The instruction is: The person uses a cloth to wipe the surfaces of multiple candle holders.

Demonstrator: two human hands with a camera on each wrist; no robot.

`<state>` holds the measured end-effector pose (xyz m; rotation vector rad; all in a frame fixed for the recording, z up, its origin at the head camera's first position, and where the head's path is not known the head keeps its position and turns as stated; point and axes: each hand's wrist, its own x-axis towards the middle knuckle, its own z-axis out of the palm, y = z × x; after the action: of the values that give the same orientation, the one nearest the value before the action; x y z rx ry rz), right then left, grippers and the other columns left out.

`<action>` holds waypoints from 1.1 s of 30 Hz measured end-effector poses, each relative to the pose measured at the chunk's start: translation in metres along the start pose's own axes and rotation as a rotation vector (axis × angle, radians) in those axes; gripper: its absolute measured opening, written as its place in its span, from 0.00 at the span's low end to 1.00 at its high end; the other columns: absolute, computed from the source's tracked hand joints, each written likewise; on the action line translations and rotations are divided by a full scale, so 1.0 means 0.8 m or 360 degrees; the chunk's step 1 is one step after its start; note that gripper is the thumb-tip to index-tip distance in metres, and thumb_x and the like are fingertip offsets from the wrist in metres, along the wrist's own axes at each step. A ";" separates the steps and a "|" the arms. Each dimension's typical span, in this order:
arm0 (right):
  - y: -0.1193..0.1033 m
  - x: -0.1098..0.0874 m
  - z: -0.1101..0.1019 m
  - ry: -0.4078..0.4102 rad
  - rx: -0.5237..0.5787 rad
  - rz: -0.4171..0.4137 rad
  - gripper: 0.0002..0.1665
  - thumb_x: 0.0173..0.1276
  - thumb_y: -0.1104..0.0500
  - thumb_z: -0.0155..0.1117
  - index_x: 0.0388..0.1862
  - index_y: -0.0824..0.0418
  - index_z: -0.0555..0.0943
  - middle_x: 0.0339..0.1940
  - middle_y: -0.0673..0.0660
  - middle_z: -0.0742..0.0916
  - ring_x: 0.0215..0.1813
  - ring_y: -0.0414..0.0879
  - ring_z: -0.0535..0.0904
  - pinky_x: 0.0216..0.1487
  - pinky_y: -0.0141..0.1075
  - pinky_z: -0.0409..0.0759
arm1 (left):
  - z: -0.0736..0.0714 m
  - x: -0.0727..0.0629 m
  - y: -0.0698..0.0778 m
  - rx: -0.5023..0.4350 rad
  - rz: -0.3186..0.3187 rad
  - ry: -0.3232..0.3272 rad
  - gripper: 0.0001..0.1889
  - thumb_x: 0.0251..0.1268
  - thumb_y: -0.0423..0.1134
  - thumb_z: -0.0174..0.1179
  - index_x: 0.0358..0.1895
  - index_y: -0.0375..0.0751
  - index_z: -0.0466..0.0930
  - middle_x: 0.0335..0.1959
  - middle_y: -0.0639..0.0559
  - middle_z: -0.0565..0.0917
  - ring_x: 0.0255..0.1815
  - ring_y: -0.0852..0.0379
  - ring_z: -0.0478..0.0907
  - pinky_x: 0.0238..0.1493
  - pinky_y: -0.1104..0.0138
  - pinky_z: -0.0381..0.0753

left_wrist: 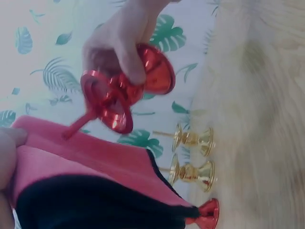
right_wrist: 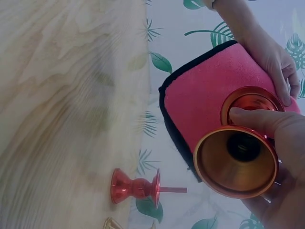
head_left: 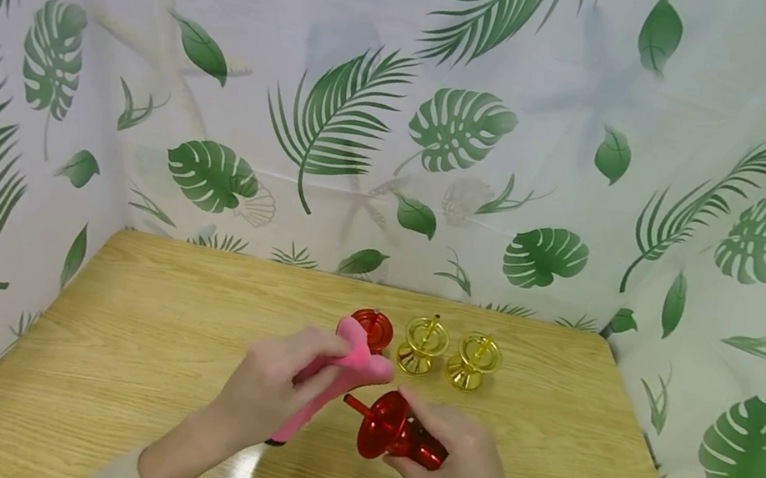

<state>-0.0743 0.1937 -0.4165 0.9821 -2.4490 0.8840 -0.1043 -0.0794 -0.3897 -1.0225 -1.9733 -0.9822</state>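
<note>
My left hand [head_left: 263, 384] pinches a pink cloth [head_left: 307, 412] with black edging, which hangs folded from the fingers. In my right hand [head_left: 467, 464] is a shiny red candlestick [head_left: 385, 425], gripped round its stem and base. It lies tilted on its side in the air, its spike pointing left at the cloth. In the left wrist view the spike of this candlestick [left_wrist: 159, 71] overlaps the cloth's upper part [left_wrist: 90, 148]. The right wrist view looks into the hollow underside of its base [right_wrist: 214, 167], with the thumb across the stem.
Behind the hands, a second red candlestick [head_left: 379, 327] stands upright on the wooden table [head_left: 189, 308], partly covered by the cloth. To its right stand two gold candlesticks, one nearer [head_left: 416, 360] and one farther right [head_left: 465, 375]. A leaf-patterned curtain [head_left: 352, 242] surrounds the table.
</note>
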 end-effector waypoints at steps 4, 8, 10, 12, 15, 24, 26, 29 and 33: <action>0.000 0.004 0.003 0.0013 -0.0036 -0.0027 0.51 0.44 0.61 0.91 0.70 0.57 0.81 0.37 0.48 0.92 0.35 0.32 0.82 0.35 0.18 0.79 | 0.007 0.000 0.009 -0.0010 0.0148 -0.0148 0.19 0.52 0.28 0.79 0.46 0.44 0.84 0.38 0.55 0.91 0.39 0.62 0.89 0.46 0.74 0.89; 0.003 0.005 0.004 0.0051 -0.0079 -0.0137 0.50 0.42 0.62 0.91 0.68 0.59 0.82 0.37 0.49 0.92 0.35 0.35 0.83 0.34 0.18 0.78 | 0.011 -0.004 0.016 -0.0026 0.0189 -0.0309 0.17 0.54 0.31 0.79 0.45 0.45 0.85 0.40 0.56 0.91 0.43 0.63 0.89 0.53 0.74 0.89; 0.003 0.005 0.005 0.0063 -0.0083 -0.0187 0.50 0.42 0.63 0.91 0.68 0.59 0.82 0.39 0.50 0.92 0.36 0.37 0.85 0.34 0.19 0.79 | 0.012 -0.005 0.017 -0.0062 0.0184 -0.0385 0.14 0.56 0.32 0.79 0.44 0.46 0.86 0.42 0.57 0.91 0.47 0.63 0.89 0.56 0.74 0.87; 0.004 0.006 0.006 0.0074 -0.0098 -0.0237 0.48 0.44 0.62 0.91 0.68 0.59 0.82 0.40 0.50 0.93 0.37 0.39 0.86 0.36 0.21 0.82 | 0.014 -0.006 0.017 -0.0096 0.0168 -0.0454 0.12 0.60 0.33 0.77 0.45 0.46 0.87 0.44 0.57 0.91 0.49 0.63 0.89 0.59 0.74 0.86; 0.005 0.007 0.008 0.0090 -0.0138 -0.0313 0.39 0.58 0.56 0.85 0.68 0.60 0.82 0.42 0.51 0.93 0.37 0.40 0.87 0.37 0.24 0.85 | 0.016 -0.007 0.016 -0.0148 0.0102 -0.0541 0.10 0.63 0.35 0.75 0.45 0.46 0.87 0.45 0.57 0.91 0.49 0.63 0.88 0.58 0.76 0.85; 0.006 0.003 0.018 0.0180 -0.0270 -0.0470 0.28 0.81 0.44 0.58 0.66 0.62 0.83 0.41 0.51 0.93 0.37 0.41 0.87 0.37 0.30 0.88 | 0.013 -0.007 0.011 -0.0370 -0.0264 -0.0735 0.06 0.72 0.38 0.68 0.48 0.49 0.87 0.44 0.58 0.91 0.45 0.67 0.87 0.54 0.77 0.86; 0.005 0.002 0.019 0.0185 -0.0310 -0.0482 0.28 0.81 0.44 0.57 0.66 0.62 0.84 0.42 0.51 0.93 0.38 0.42 0.88 0.38 0.32 0.89 | 0.013 -0.008 0.011 -0.0394 -0.0282 -0.0744 0.06 0.73 0.38 0.67 0.48 0.49 0.87 0.44 0.58 0.91 0.46 0.68 0.87 0.54 0.78 0.85; 0.005 0.002 0.019 0.0164 -0.0296 -0.0461 0.28 0.80 0.44 0.58 0.66 0.61 0.84 0.42 0.51 0.93 0.38 0.41 0.87 0.38 0.31 0.89 | 0.014 -0.011 0.011 -0.0368 -0.0212 -0.0732 0.07 0.70 0.36 0.69 0.48 0.49 0.87 0.43 0.58 0.91 0.45 0.68 0.87 0.54 0.79 0.85; 0.004 0.002 0.014 0.0079 -0.0143 -0.0367 0.31 0.70 0.50 0.76 0.68 0.59 0.82 0.44 0.51 0.93 0.39 0.40 0.87 0.39 0.26 0.87 | 0.012 -0.014 0.014 -0.0318 -0.0043 -0.0721 0.09 0.67 0.33 0.72 0.47 0.46 0.87 0.44 0.57 0.91 0.47 0.65 0.87 0.56 0.78 0.85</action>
<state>-0.0790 0.1871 -0.4253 1.1663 -2.2560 0.7059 -0.0919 -0.0704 -0.4005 -1.4343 -2.2867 -1.0468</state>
